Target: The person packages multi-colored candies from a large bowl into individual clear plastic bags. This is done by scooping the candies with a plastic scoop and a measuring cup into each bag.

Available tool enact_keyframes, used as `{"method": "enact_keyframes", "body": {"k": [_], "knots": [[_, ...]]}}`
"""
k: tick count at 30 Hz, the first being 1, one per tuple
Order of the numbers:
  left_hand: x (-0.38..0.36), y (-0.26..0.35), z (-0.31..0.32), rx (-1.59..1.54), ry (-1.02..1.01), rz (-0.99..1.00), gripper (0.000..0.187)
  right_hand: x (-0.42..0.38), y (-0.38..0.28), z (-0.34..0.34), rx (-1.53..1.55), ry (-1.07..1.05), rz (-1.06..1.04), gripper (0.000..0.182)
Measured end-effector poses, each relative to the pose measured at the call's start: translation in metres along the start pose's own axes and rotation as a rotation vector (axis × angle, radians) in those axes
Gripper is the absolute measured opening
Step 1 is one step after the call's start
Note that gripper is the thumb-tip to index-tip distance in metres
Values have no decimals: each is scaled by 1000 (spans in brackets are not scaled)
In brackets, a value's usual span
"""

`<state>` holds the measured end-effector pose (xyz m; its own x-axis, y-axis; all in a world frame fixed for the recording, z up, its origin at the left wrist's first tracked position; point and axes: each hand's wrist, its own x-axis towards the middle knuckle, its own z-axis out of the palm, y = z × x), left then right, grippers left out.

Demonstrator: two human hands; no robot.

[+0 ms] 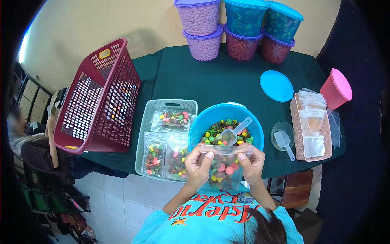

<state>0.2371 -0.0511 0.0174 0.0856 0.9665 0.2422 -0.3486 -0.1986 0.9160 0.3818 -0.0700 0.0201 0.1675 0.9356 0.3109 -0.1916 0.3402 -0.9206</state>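
Note:
Both hands hold a clear plastic bag (222,173) of colourful candies by its top edge, in front of my chest. My left hand (199,164) pinches the bag's left corner, and my right hand (252,164) pinches the right corner. Just beyond the bag is a blue tub (198,126) of mixed candies, with a clear scoop (233,133) resting in it. To the left, a pale green basket (143,126) holds several filled bags (153,156).
A maroon basket (115,105) stands at left. Stacked lidded tubs (243,46) line the back. At right are a blue lid (276,86), a small bowl with a scoop (283,140), a pink basket of empty bags (298,134) and a pink tub (335,89). Another person (36,146) sits far left.

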Motion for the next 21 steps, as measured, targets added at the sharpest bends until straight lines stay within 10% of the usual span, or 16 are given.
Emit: {"method": "enact_keyframes", "body": {"k": [21], "knots": [[-24,5,28,86,-179,-67,18,3,-11,-20,94,-215,-5,22]]}}
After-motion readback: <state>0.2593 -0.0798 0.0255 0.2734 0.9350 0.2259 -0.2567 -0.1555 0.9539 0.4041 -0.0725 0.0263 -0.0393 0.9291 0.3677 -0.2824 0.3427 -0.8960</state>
